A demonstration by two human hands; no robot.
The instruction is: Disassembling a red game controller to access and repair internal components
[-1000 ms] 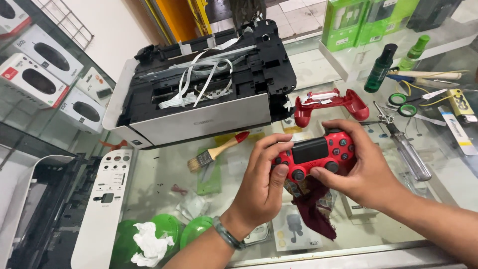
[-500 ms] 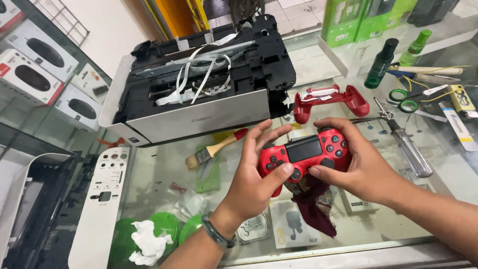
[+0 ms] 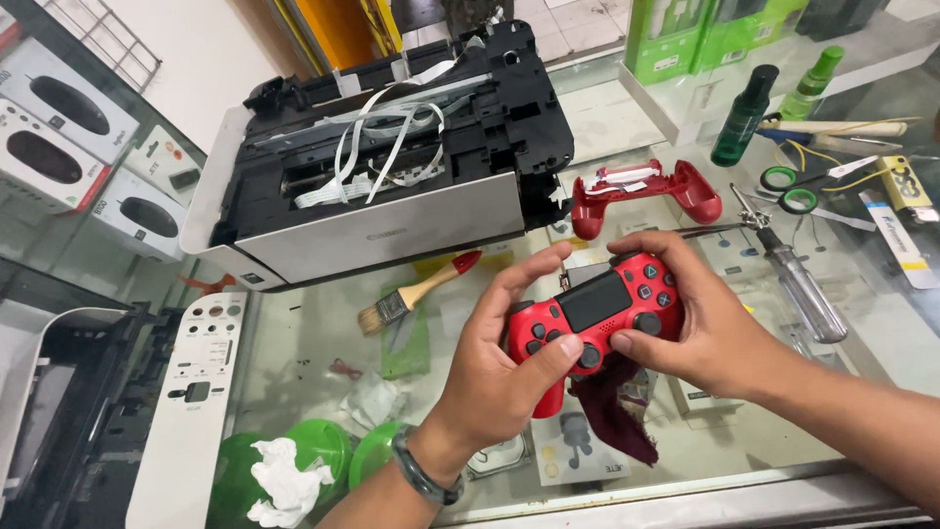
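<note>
Two bare hands cradle a glossy red plastic game controller with black touchpad and black sticks above a cluttered glass counter. The left hand, with a dark beaded bracelet at the wrist, comes up from below and wraps the controller's left grip, its thumb laid over the lower left of the face and its index finger stretched up past the top edge. The right hand comes in from the right and curls around the right grip, fingers arched over the top edge and thumb pressed near the right stick. Both hands are closed on the controller, which sits between them, held clear of the glass and tilted slightly up to the right. A dark maroon cloth hangs just beneath it.

Behind the controller, well apart from the hands, a matching red plastic controller back shell lies on the glass. Farther back stands a grey printer with its cover off, black inner frame and white ribbon cables exposed. A wooden-handled paintbrush with a red tip lies left of the hands, and a screwdriver with a clear handle lies to the right, just beside the right hand. Green-handled scissors and a dark green spray bottle lie beyond it.
</note>
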